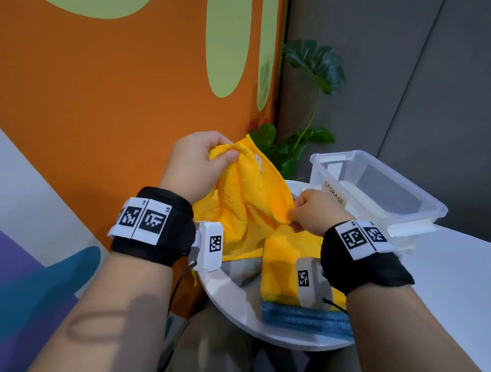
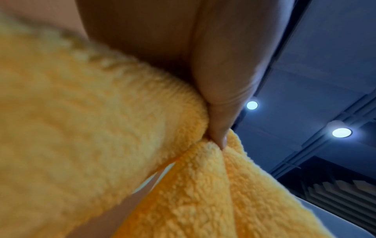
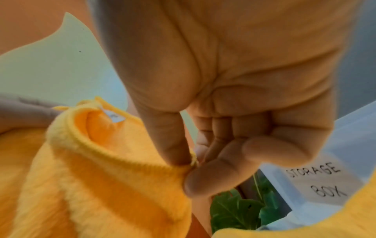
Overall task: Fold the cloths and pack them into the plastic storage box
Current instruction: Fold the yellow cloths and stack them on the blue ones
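Observation:
A yellow fluffy cloth [image 1: 255, 194] hangs bunched in the air above the round white table [image 1: 233, 297]. My left hand [image 1: 203, 158] grips its top part, thumb pressed into the pile [image 2: 219, 138]. My right hand [image 1: 307, 214] pinches the cloth's hemmed edge [image 3: 142, 162] between thumb and forefinger, lower and to the right. A second yellow cloth [image 1: 283, 266] lies folded on the table under my right wrist, on top of a blue cloth [image 1: 303, 317]. The clear plastic storage box [image 1: 379, 191], labelled STORAGE BOX [image 3: 317, 180], stands open at the right; a white thing lies inside it.
An orange and green wall panel [image 1: 116, 95] stands close behind the table on the left. A leafy green plant [image 1: 303, 126] rises behind the box. A grey cloth [image 1: 240, 270] peeks out beside the folded yellow one. A grey wall is at the right.

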The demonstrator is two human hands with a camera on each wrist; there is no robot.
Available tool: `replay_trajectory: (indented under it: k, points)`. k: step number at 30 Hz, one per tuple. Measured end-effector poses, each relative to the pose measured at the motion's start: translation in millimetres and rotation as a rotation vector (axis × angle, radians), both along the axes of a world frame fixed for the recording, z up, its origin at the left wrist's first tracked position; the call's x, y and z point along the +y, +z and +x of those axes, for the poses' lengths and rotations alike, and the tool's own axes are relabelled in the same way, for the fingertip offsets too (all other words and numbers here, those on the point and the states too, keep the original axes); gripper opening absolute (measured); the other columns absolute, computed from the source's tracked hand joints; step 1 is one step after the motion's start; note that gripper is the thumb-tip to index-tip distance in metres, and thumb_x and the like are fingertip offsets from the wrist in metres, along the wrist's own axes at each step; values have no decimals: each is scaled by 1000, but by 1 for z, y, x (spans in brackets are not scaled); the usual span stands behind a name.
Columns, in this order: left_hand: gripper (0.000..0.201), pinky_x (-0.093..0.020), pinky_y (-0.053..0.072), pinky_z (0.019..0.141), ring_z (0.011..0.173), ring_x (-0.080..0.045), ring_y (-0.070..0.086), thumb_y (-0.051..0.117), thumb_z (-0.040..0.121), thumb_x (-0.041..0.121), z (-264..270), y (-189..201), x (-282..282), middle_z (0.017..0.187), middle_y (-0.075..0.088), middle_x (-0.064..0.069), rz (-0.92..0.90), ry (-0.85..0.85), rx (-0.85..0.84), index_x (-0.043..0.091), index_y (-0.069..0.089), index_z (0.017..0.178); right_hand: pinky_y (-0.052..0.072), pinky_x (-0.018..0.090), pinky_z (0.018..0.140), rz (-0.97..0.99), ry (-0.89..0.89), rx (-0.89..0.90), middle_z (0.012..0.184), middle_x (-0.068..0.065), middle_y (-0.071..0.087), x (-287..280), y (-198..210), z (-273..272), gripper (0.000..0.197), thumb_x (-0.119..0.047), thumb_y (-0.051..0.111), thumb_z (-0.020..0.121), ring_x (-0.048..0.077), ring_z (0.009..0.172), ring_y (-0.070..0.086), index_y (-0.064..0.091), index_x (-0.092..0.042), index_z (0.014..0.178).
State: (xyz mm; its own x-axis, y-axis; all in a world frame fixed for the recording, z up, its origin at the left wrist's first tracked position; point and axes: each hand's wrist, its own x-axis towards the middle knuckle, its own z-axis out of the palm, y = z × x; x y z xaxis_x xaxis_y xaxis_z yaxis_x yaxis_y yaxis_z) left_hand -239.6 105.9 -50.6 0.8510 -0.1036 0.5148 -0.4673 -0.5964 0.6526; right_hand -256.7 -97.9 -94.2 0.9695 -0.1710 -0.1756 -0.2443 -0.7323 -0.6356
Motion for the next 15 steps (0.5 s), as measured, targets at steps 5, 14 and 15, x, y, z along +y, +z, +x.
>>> replay_trajectory:
  k: [5, 14, 15]
  points:
    - [5, -27, 38, 75, 88, -13, 54, 64, 90, 25, 7, -3, 15, 91, 62, 6, 19, 128, -20, 21, 66, 88, 39, 28, 60, -66, -156, -36, 75, 8, 57, -13, 15, -1, 14, -22, 49, 84, 22, 70, 54, 50, -9, 87]
    - [3, -24, 39, 73, 86, -8, 55, 67, 88, 27, 2, -3, 4, 85, 61, 15, 51, 25, -1, 25, 68, 86, 47, 34, 77, 39, -7, -310, 87, -5, 58, -4, 26, -10, 8, -22, 54, 84, 14, 84, 56, 54, -23, 92]
    - [3, -25, 39, 74, 87, -8, 55, 67, 88, 28, 1, -4, 1, 85, 62, 14, 62, 11, -4, 25, 68, 86, 47, 31, 75, 91, 32, -376, 87, -8, 58, -2, 29, -12, 7, -23, 55, 85, 11, 82, 56, 55, -25, 92]
